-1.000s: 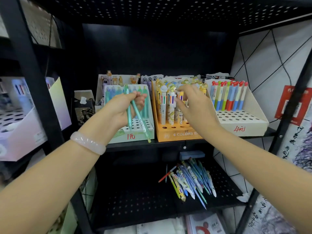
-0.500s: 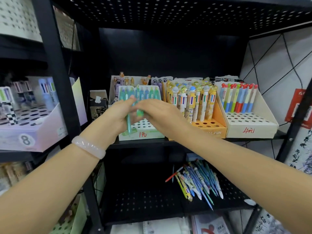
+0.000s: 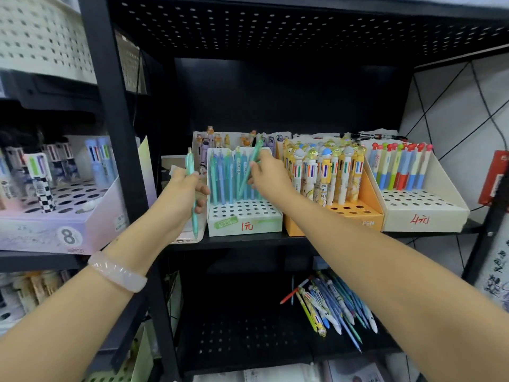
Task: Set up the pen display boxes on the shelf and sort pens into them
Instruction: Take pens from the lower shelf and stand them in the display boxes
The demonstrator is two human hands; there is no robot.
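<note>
Left hand (image 3: pixel 184 194) gripping a pen, right hand (image 3: pixel 268 179) pinching another

The right hand (image 3: pixel 271 176) is holding a teal pen (image 3: pixel 249 168) over the green box (image 3: pixel 245 221). The left hand (image 3: pixel 183 193) is gripping another teal pen (image 3: pixel 190 186) beside it.

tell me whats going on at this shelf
A person is stocking pen display boxes. The right hand pinches a teal pen, tilted, over the green-and-white box marked 1元, whose back rows already hold blue and teal pens. The left hand grips another teal pen upright beside that box. The orange box and the cream box hold pens too, and loose pens lie on the shelf below.
</note>
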